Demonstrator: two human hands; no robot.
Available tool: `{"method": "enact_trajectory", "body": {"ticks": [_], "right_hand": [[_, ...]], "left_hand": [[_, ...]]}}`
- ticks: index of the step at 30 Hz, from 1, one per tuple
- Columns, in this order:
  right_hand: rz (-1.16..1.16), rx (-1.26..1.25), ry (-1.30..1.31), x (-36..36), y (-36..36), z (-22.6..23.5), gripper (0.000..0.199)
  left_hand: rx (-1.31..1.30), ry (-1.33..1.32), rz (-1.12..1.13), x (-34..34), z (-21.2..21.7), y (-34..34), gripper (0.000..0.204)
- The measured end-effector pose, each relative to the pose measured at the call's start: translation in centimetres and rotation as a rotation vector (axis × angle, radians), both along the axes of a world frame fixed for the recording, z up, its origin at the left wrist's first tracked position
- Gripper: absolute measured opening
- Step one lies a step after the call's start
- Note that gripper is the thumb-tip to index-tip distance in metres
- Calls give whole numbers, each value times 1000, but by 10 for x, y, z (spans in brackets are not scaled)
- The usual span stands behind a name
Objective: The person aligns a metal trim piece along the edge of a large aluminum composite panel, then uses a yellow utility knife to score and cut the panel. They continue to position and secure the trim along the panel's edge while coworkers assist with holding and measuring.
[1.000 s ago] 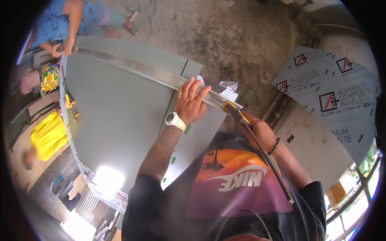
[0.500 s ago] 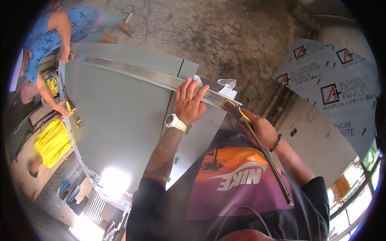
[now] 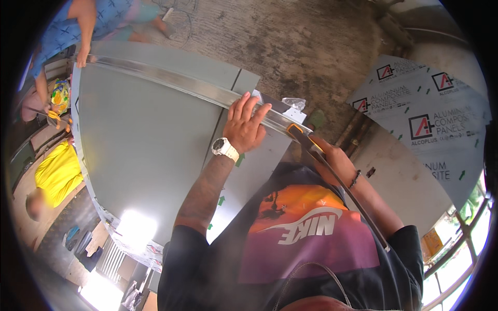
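A long aluminium bar (image 3: 171, 81) lies across a large grey panel (image 3: 150, 135) from far left to centre. My left hand (image 3: 246, 123) rests flat on its near end with fingers spread, a white watch at the wrist. My right hand (image 3: 336, 160) is wrapped round a long, saw-like tool (image 3: 358, 205), seen nearly edge-on. The black-and-yellow handle (image 3: 298, 130) touches or nearly touches the bar's end, and the narrow metal length runs back toward my chest. A co-worker's hand (image 3: 83, 56) holds the bar's far left end.
Printed composite panels (image 3: 415, 111) stand or lie on the right. A crumpled clear plastic piece (image 3: 294, 102) is beyond the bar's end. Another person in yellow (image 3: 59, 168) is at the left. Cables (image 3: 181, 28) lie on the rough floor (image 3: 290, 41).
The co-worker's lower hand has drawn back left from the panel's edge, and a yellow-and-black thing has left the panel with it. My hands hold nearly the same place; the view has shifted slightly.
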State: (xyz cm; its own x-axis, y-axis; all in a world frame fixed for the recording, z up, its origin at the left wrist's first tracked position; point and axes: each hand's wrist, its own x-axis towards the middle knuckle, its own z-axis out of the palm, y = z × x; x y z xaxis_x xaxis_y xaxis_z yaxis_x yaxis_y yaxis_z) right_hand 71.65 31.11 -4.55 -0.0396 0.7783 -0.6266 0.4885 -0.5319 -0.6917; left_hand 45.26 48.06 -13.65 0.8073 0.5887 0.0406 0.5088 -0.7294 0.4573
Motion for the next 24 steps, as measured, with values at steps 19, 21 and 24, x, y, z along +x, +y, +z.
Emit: {"method": "enact_trajectory", "body": {"ticks": [19,21,24], "right_hand": [[-26,-29,56,-2,-5,-16,64],[-21,-37,41,-2,-6,-18,63],[-24,-29,33,-2,-4,-20,61]], "left_hand": [[30,10,-44,-6,-6,1,63],[31,2,-43,-6,-7,1,63],[26,17,-41,-7,-8,0,63]]}}
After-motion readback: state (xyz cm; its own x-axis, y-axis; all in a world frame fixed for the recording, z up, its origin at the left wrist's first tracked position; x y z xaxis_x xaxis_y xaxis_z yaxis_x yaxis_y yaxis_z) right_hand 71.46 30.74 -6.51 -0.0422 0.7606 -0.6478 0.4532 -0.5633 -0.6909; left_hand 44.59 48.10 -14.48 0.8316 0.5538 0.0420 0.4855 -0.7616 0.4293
